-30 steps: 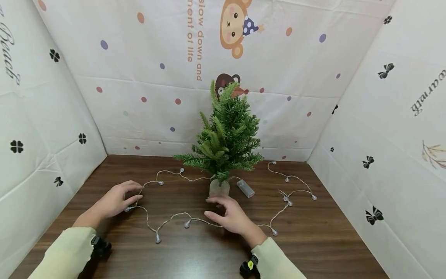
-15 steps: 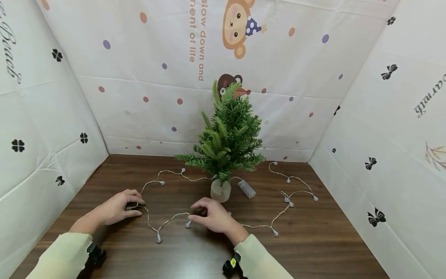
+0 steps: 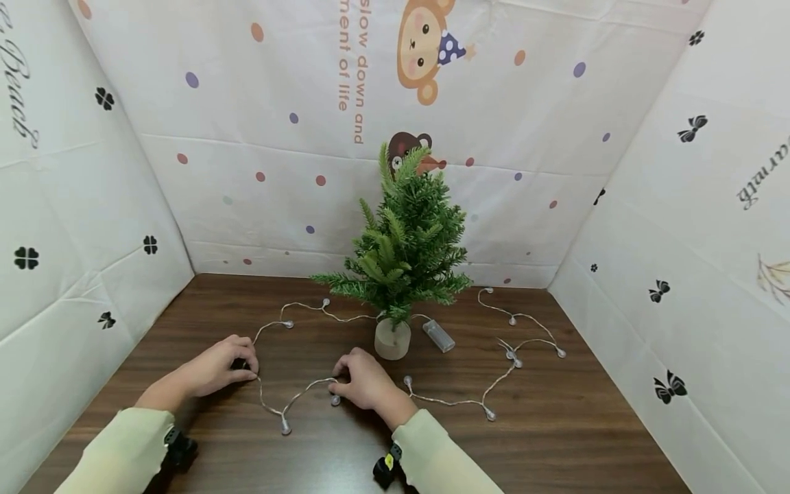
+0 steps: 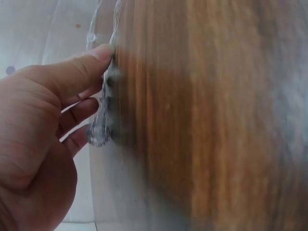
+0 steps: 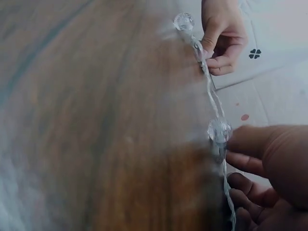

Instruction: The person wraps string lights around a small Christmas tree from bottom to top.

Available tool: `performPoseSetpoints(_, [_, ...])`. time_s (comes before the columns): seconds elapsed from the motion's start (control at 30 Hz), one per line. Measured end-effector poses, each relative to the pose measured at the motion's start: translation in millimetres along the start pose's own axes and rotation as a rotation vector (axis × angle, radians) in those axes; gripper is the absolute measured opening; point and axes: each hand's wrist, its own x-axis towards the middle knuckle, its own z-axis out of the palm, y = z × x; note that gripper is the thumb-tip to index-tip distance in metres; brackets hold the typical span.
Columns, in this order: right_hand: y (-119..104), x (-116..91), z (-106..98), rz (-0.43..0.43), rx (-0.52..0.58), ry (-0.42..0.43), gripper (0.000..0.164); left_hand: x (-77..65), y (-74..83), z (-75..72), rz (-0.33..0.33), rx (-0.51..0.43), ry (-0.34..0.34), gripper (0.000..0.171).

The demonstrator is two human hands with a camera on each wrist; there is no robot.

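A string of lights (image 3: pixel 299 396) with clear round bulbs lies in loops on the table. My left hand (image 3: pixel 221 365) pinches its wire at the left, thumb against fingers; a bulb (image 4: pixel 98 134) hangs beside those fingers in the left wrist view. Toward the middle, my right hand (image 3: pixel 365 381) pinches the same wire next to another bulb (image 5: pixel 219 131). Just behind the right hand stands a small green artificial Christmas tree (image 3: pixel 407 240) on a pale round base (image 3: pixel 392 339).
A clear battery box (image 3: pixel 439 336) lies right of the tree base, joined to the wire. More of the light string (image 3: pixel 453 403) curves over the right side of the brown table (image 3: pixel 555 439). White printed cloth (image 3: pixel 247 206) walls the back and both sides.
My right hand has moved left from the tree base and taken hold of the wire. The left hand has come down slightly and its fingers have closed on the wire.
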Motion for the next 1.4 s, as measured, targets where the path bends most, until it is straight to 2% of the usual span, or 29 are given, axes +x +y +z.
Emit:
performPoseSetpoints(0.07, [-1, -1, 1, 0.021, -0.037, -0.001, 0.009, 0.9, 0.5, 0.9, -0.003, 0.002, -0.008, 0.020])
performPoseSetpoints(0.23, [4, -8, -5, 0.007, -0.038, -0.007, 0.014, 1.4, 3.1, 3.3, -0.026, 0.006, 0.007, 0.022])
performPoseSetpoints(0.3, [10, -13, -10, -0.014, 0.019, 0.004, 0.013, 2.6, 4.5, 3.4, -0.051, -0.021, 0.015, 0.021])
performPoseSetpoints(0.4, [22, -24, -20, -0.040, 0.175, 0.016, 0.012, 5.7, 8.1, 0.6, -0.122, -0.117, 0.002, 0.017])
performPoseSetpoints(0.5, [33, -37, -33, -0.035, 0.330, 0.009, 0.014, 11.1, 12.8, -3.0, -0.177, -0.242, -0.039, 0.009])
performPoseSetpoints(0.6, [43, -49, -46, -0.018, 0.374, 0.014, 0.017, 17.6, 17.9, -5.6, -0.197, -0.341, -0.079, 0.007])
performPoseSetpoints(0.67, [50, -57, -56, -0.017, 0.364, 0.014, 0.018, 22.5, 20.5, -6.4, -0.183, -0.377, -0.101, 0.013])
performPoseSetpoints(0.73, [58, -65, -65, -0.011, 0.348, 0.010, 0.020, 27.1, 22.7, -6.0, -0.139, -0.374, -0.107, 0.017])
performPoseSetpoints(0.83, [69, -76, -78, -0.009, 0.336, -0.002, 0.025, 33.3, 25.9, -4.2, -0.030, -0.315, -0.092, 0.018])
performPoseSetpoints(0.93, [79, -86, -89, -0.015, 0.302, 0.012, 0.029, 38.6, 31.4, -3.9, 0.035, -0.269, -0.090, 0.018])
performPoseSetpoints(1.13, [89, -98, -104, -0.034, 0.319, 0.104, 0.025, 47.8, 36.0, -4.4, 0.036, -0.246, -0.120, 0.019])
performPoseSetpoints(1.33, [94, -109, -119, -0.032, 0.321, 0.161, 0.016, 54.6, 35.1, -4.6, 0.033, -0.274, -0.068, 0.013])
performPoseSetpoints(1.4, [97, -114, -124, -0.032, 0.337, 0.171, 0.014, 56.3, 35.3, -6.3, 0.009, -0.289, -0.049, 0.012])
